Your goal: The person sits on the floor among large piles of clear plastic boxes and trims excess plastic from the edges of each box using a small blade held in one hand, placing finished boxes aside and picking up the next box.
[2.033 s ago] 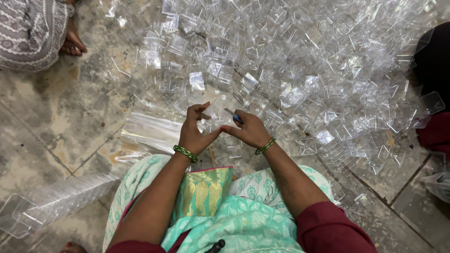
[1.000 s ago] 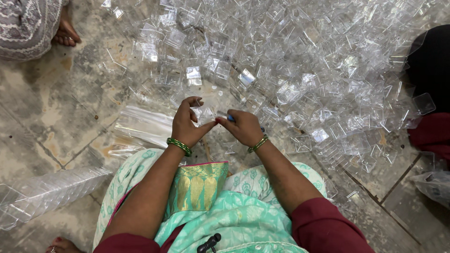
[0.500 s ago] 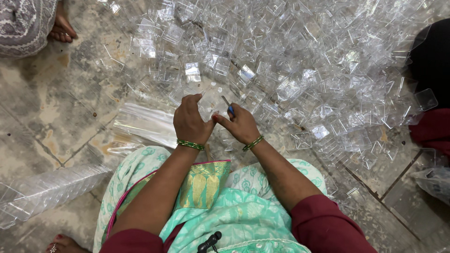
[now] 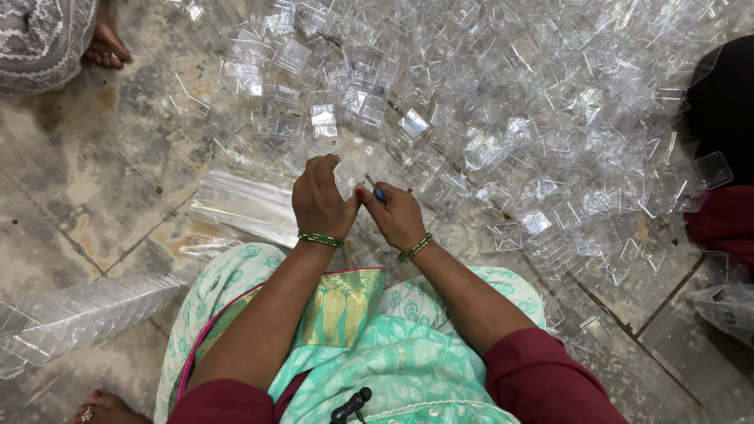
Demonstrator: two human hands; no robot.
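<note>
Head view: a clear plastic piece [image 4: 345, 174] is clamped in the left hand [image 4: 320, 202] above the floor [image 4: 71, 180]; a blue-handled tool [image 4: 377, 192] is pinched in the right hand [image 4: 400, 216]. Trimming is best done steadily, beside the heap of clear cups [image 4: 503, 102].

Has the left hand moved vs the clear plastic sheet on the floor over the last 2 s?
Cannot tell. The left hand sits just right of the clear plastic sheet, as before; the camera itself shifted, hiding any small move.
</note>
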